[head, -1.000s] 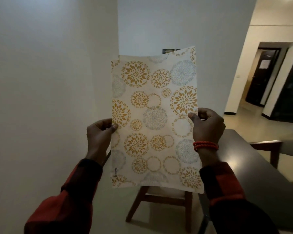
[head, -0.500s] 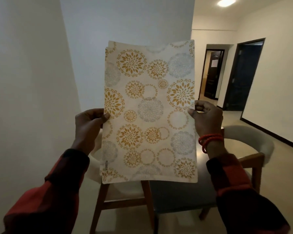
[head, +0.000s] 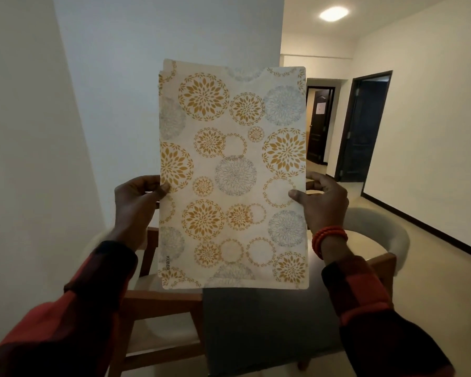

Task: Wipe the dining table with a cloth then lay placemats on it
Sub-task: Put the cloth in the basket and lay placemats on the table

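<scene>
placemats [head: 233, 172]: held up upright in front of the camera, cream with gold and grey flower circles, "kuber" printed near the bottom left; a second edge peeks out top left so looks like more than one stacked
left hand [head: 135, 202]: pinching the left edge about midway, thumb on the front
right hand [head: 322, 202]: gripping the right edge at the same height, orange bead bracelet [head: 329, 235] on the wrist
desk [head: 261, 327]: dark top, below the mats, not touching them
chairs: wooden one [head: 158, 308] bottom left, grey padded one [head: 378, 235] on the right
</scene>
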